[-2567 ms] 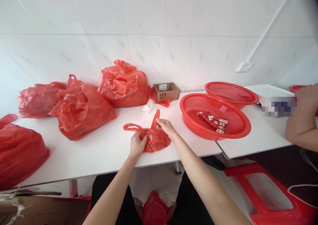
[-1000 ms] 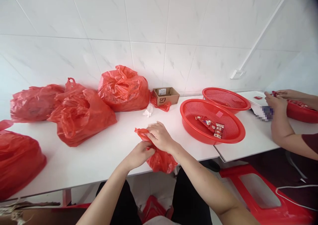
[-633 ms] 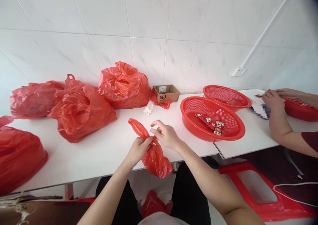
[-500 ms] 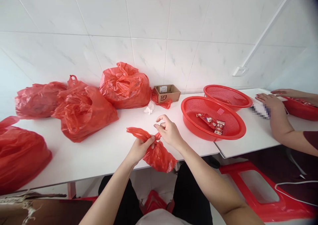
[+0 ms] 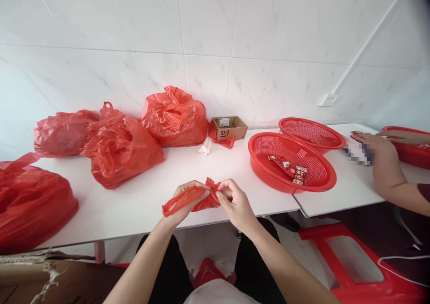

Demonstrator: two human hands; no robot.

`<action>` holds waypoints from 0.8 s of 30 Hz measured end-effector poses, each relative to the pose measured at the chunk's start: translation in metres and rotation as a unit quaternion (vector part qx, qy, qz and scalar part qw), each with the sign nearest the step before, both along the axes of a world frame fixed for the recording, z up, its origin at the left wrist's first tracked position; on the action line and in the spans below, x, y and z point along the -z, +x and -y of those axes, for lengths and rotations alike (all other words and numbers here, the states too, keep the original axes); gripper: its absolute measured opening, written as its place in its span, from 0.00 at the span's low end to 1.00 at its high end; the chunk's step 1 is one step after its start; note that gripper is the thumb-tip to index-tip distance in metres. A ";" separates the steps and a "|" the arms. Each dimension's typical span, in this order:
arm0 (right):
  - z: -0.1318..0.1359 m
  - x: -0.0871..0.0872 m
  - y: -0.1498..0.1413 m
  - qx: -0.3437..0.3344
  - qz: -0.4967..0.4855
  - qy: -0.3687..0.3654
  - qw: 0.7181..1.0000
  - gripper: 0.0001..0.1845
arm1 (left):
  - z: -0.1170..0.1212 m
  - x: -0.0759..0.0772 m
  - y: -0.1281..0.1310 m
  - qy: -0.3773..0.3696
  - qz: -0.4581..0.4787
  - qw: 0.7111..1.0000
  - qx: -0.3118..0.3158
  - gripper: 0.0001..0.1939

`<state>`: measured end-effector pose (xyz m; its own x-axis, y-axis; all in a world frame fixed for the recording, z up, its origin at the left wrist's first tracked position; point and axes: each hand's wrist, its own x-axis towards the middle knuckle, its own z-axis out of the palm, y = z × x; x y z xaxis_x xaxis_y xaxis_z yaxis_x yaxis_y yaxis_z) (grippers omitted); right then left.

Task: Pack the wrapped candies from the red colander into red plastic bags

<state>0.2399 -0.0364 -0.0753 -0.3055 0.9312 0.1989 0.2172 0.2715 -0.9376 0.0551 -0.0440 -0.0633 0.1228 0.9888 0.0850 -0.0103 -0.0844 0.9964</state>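
Observation:
A small red plastic bag is gathered between my two hands just above the table's front edge. My left hand is closed on its bunched plastic, and a loose end sticks out to the left across the fingers. On the other side, my right hand pinches the twisted neck between thumb and fingers. Both sets of fingertips nearly meet. What the bag contains is hidden. To the right of my hands stands a red plastic basket with several small wrapped packets inside.
Large filled red bags line the table's left and back. Along the wall sit a small cardboard box and crumpled white tissue. Behind the near basket is a second red basket. A co-worker's hand is at far right.
My right hand has come down and closed on the bag's neck beside my left. The bag has turned up and back, so its hanging body no longer shows below my hands.

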 end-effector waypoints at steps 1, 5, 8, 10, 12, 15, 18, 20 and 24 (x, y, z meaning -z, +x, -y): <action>0.001 0.000 0.001 -0.016 0.029 0.002 0.999 0.03 | 0.001 0.001 0.000 0.001 0.003 1.000 0.002 0.08; -0.005 -0.007 0.006 -0.007 0.118 0.104 0.988 0.05 | 0.001 0.009 0.001 0.008 0.000 1.000 0.003 0.10; -0.011 -0.008 0.006 -0.026 0.095 0.160 0.982 0.13 | 0.001 0.012 0.001 0.019 -0.012 1.000 0.007 0.09; -0.012 -0.005 0.005 -0.058 0.059 0.118 0.990 0.12 | 0.003 0.015 0.002 0.024 -0.020 0.999 0.014 0.08; -0.011 0.000 0.002 -0.070 0.025 0.051 0.996 0.08 | 0.006 0.018 0.004 0.029 -0.026 0.999 0.014 0.07; -0.006 0.006 -0.004 -0.061 0.001 -0.009 0.998 0.04 | 0.011 0.026 0.008 0.059 -0.039 0.997 -0.029 0.05; -0.001 0.007 -0.011 -0.053 -0.015 -0.028 0.998 0.02 | 0.012 0.036 0.012 0.108 -0.052 0.987 -0.111 0.07; 0.001 0.007 -0.014 -0.058 -0.041 -0.047 0.996 0.02 | 0.013 0.039 0.014 0.123 -0.054 0.980 -0.147 0.07; -0.001 0.005 -0.013 -0.114 -0.114 -0.096 0.982 0.08 | 0.018 0.035 0.012 0.122 -0.070 0.975 -0.172 0.05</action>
<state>0.2266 -0.0352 -0.0807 -0.4779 0.8711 0.1132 -0.0503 0.1015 -0.9936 0.0672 -0.0619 -0.0984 -0.1843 0.9260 0.3295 0.1946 -0.2943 0.9357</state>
